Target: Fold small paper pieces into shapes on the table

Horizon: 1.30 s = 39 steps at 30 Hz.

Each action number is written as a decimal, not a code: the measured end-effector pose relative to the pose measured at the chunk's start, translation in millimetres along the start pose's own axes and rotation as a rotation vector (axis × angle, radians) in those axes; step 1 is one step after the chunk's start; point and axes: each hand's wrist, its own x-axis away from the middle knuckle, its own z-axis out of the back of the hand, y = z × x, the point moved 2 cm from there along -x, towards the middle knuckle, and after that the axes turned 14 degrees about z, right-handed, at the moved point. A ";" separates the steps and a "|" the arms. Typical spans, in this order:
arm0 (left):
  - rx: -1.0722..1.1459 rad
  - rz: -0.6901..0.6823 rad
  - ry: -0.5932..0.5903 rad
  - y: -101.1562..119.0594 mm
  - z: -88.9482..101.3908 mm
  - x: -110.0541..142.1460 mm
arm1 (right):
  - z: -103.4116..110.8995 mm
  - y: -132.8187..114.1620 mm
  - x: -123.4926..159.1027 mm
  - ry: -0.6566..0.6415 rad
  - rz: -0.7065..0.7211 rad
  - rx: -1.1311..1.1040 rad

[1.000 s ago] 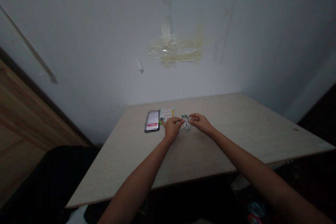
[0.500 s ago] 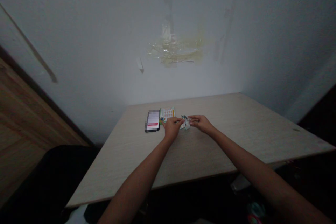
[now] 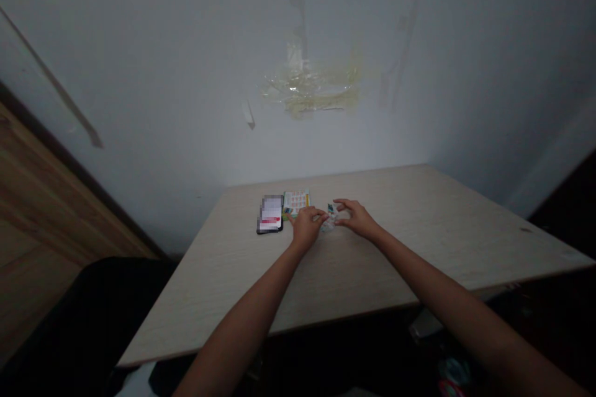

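A small crumpled white piece with green marks [image 3: 329, 221], paper or thin wrapper, lies low over the table between my hands. My left hand [image 3: 306, 226] pinches its left side between thumb and fingers. My right hand [image 3: 357, 218] is at its right side, thumb and forefinger spread apart, with the thumb tip close to or touching the edge. Just beyond my left hand lies a printed booklet [image 3: 297, 199] with a green edge, partly hidden by that hand.
A phone [image 3: 270, 214] with a lit screen lies left of the booklet on the pale wooden table [image 3: 354, 273]. Behind rises a wall [image 3: 186, 62] with yellowed tape [image 3: 321, 90]. A dark object [image 3: 102, 298] stands off the table's left edge.
My right hand's fingers have spread apart at the crumpled piece, which has shifted and looks more opened out. My left hand has hardly moved.
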 end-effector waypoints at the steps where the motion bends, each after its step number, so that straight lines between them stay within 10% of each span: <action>1: -0.007 -0.006 -0.015 -0.5 -0.5 -0.4 | 1.6 0.1 0.2 -0.018 0.031 0.057; 18: -0.203 -0.236 -0.086 -0.7 16.2 3.8 | 9.9 -0.8 0.8 -0.065 0.165 0.281; 39: -0.214 -0.174 -0.074 -2.9 15.7 1.7 | 10.0 0.1 -0.8 -0.130 0.222 0.304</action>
